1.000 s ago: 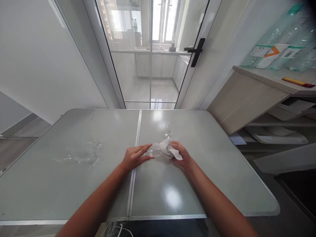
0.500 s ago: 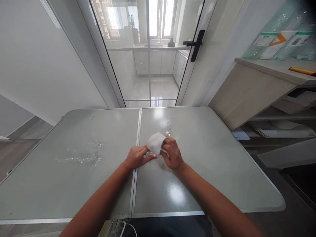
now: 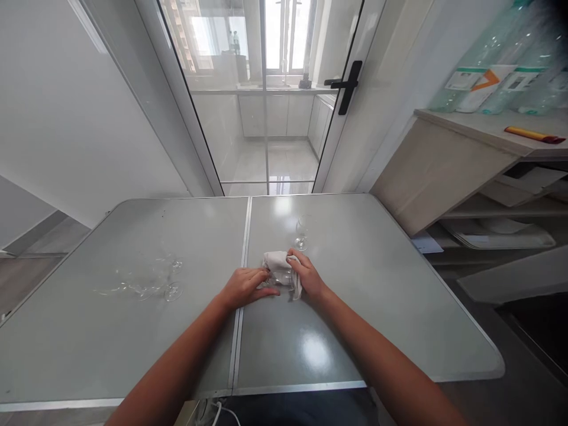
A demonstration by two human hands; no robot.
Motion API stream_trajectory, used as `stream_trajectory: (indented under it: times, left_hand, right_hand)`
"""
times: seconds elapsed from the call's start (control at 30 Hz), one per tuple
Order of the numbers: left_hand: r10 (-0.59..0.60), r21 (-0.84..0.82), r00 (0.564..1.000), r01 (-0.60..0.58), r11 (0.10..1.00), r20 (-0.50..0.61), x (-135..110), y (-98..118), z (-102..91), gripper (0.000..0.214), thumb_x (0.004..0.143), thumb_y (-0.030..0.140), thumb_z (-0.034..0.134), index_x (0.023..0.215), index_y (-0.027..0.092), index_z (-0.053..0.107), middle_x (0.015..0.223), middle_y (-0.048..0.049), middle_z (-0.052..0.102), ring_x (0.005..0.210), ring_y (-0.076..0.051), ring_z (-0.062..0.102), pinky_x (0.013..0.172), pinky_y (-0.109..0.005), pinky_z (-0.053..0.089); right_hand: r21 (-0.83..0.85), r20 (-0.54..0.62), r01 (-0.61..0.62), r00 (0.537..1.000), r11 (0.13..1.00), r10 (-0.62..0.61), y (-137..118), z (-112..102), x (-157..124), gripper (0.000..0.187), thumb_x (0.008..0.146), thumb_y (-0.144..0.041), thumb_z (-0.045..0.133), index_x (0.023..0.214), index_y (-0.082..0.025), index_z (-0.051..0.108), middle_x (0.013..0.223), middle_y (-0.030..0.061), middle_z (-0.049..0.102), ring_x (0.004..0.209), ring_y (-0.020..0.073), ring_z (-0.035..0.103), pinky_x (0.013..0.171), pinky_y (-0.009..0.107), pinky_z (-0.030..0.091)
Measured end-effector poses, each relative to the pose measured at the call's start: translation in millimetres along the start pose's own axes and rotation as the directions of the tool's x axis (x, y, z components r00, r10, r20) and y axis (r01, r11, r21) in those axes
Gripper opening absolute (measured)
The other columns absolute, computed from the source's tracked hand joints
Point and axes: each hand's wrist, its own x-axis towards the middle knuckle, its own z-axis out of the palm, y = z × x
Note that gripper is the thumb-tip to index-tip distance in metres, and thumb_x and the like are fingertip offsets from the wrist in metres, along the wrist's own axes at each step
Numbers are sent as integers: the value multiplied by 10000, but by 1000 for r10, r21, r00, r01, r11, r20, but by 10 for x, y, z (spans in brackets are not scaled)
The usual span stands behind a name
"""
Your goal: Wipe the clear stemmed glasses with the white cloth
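A clear glass [image 3: 276, 280] lies between my hands at the middle of the grey table [image 3: 364, 307]. My left hand [image 3: 243, 287] rests on the tabletop with its fingers closed around the glass. My right hand [image 3: 306, 276] grips a white cloth [image 3: 277, 262] and presses it over the top of the glass. The cloth hides most of the glass.
A clear stemmed glass [image 3: 302, 232] stands upright just behind my right hand. Several more clear glasses [image 3: 146, 279] lie on the left half of the table. A wooden shelf unit [image 3: 465, 171] with plastic bottles stands to the right. A glass door [image 3: 266, 94] is behind the table.
My right hand has drawn the cloth down and flatter over the glass, after lifting it bunched above it. My left hand has stayed on the glass.
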Motion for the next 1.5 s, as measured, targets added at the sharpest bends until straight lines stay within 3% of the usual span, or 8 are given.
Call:
stream_trajectory:
  times: [0.13,0.27,0.4,0.53,1.07,1.17,1.33,1.5]
  left_hand:
    - [-69,-12,997,69,998,-19,-6,-6,12,277,942,475,692,951,211,610,846,-27,757,640,-131,693,584,-234,474]
    - [-399,-80,909,392,917,-120,11,11,55,307,945,510,669,895,218,588,691,39,655,511,-93,566,532,-209,432]
    - [-644,-197,749,615,763,-156,73,13,84,380,933,514,678,801,226,468,643,68,562,509,-88,496,525,-201,407]
    - [-707,-263,694,663,701,-135,124,11,80,389,924,492,690,808,233,424,685,61,582,520,-90,488,527,-208,402]
    - [-268,-46,963,268,962,-3,112,151,-18,67,927,235,551,980,219,513,680,30,592,535,-142,588,520,-255,417]
    - [-59,48,998,58,997,2,109,143,47,109,956,180,491,854,221,493,663,-7,616,554,-168,613,505,-279,414]
    - [-33,9,999,32,999,36,82,132,46,120,993,213,541,875,222,553,829,-45,714,677,-158,693,610,-256,519]
    - [-38,-38,998,40,998,60,69,131,7,91,995,232,553,924,228,610,946,-80,765,726,-162,722,647,-269,561]
  right_hand:
    - [440,28,-209,975,873,220,25,30,32,217,833,-383,711,823,-224,563,751,-37,519,685,143,465,640,250,371]
    - [601,112,-296,951,742,289,-9,60,13,270,788,-396,770,912,-213,615,814,-8,580,718,154,520,670,263,420]
    - [367,51,-136,991,920,126,1,96,-39,245,889,-441,701,930,-222,600,812,-13,557,718,151,500,680,266,421]
    - [-190,100,209,976,959,-193,73,102,-61,176,987,-381,594,964,-211,634,930,31,581,862,186,546,819,317,471]
    - [-594,455,779,533,202,-713,17,-20,-46,225,813,-154,664,1010,-253,708,1363,109,609,1423,365,472,1193,655,333]
    - [-597,462,751,609,282,-645,4,-4,-39,120,844,-186,649,947,-247,656,1194,99,678,1185,305,626,1142,614,399]
    - [-540,193,507,852,672,-487,-17,1,-75,151,916,-222,575,1065,-232,597,862,48,642,769,216,609,740,374,528]
    - [-335,126,381,924,862,-360,-119,-23,-93,401,983,-298,513,1371,-246,600,1139,79,718,979,243,673,895,384,520]
